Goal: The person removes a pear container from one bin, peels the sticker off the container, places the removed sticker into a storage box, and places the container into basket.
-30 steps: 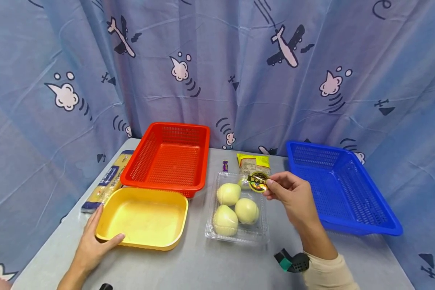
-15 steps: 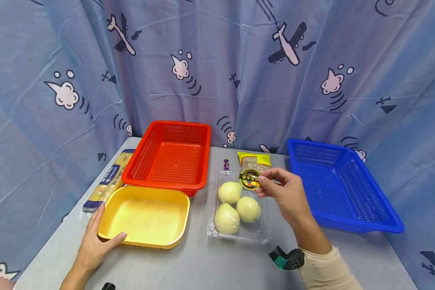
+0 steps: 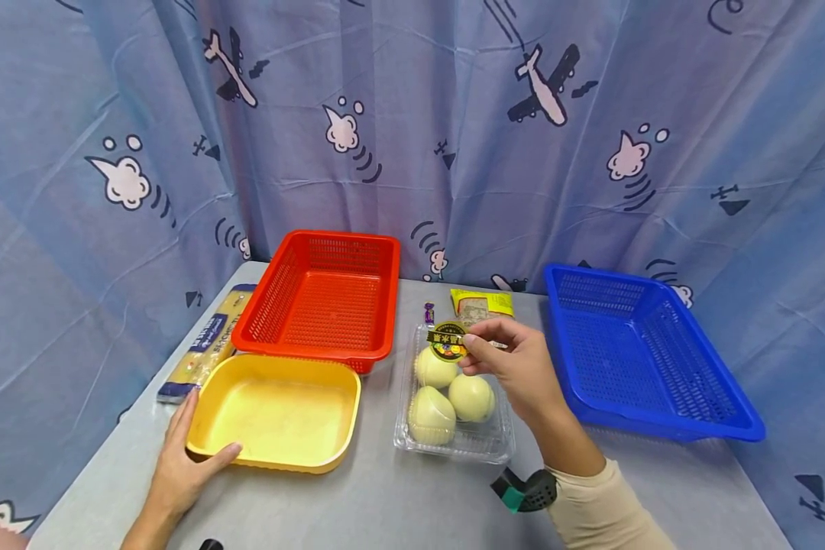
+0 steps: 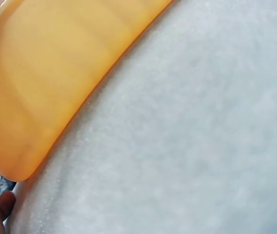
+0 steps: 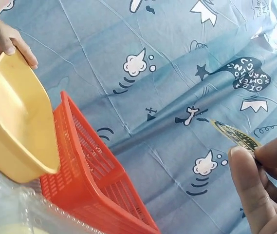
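My right hand point(image 3: 512, 367) pinches a round black-and-yellow fruit sticker point(image 3: 448, 341) between thumb and fingers. It is above the back of a clear plastic box point(image 3: 484, 443) that holds pale green round fruits point(image 3: 470, 397). In the right wrist view the sticker point(image 5: 235, 135) appears nearly edge-on. My left hand point(image 3: 179, 462) holds the left front corner of a yellow plastic basin point(image 3: 275, 412), thumb on the front rim and fingers along the left side. The left wrist view shows the basin's outer wall point(image 4: 55, 73) close up, with only parts of the hand visible.
A red basket point(image 3: 333, 305) stands behind the basin and a blue basket point(image 3: 632, 359) at the right. A pack of noodles point(image 3: 209, 336) lies at the left. A purple-wrapped candy point(image 3: 429, 313) and a yellow-topped bag point(image 3: 481, 304) lie behind the box. A patterned curtain point(image 3: 399, 137) encloses the table.
My right hand has moved left with the sticker, from the right back of the clear box to over its left back part. The left hand keeps its place on the basin.
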Tool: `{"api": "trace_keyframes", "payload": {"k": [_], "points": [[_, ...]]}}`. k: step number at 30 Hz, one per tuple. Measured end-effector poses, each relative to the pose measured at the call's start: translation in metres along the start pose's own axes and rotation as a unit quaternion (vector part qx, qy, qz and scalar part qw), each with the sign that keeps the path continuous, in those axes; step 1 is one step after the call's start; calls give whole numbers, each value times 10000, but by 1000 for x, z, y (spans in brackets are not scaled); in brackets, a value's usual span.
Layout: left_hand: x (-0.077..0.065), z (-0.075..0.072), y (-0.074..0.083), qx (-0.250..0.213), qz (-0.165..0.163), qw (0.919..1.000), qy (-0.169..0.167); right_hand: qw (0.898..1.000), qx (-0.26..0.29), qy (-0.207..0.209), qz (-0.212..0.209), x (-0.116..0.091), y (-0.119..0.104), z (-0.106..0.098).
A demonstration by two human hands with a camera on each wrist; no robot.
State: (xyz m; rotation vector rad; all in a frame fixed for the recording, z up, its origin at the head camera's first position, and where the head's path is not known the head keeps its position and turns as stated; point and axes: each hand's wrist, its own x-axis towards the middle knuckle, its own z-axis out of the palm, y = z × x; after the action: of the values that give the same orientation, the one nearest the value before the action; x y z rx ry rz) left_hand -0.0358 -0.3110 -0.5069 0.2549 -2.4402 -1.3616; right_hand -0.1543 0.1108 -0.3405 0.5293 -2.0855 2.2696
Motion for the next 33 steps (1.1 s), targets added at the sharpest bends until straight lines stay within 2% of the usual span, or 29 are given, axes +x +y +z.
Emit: {"api": "trace_keyframes", "payload": {"k": [6, 15, 33], "points": [[-1, 1, -1, 10, -89, 10000, 36, 9996, 260, -106, 91, 0, 0, 13], [-2, 2, -3, -57, 28, 9999, 103, 9977, 540, -360, 179, 4, 2, 34], [-1, 0, -4, -96, 45, 9999, 48, 9933, 707, -700, 586, 19, 16, 85]]}}
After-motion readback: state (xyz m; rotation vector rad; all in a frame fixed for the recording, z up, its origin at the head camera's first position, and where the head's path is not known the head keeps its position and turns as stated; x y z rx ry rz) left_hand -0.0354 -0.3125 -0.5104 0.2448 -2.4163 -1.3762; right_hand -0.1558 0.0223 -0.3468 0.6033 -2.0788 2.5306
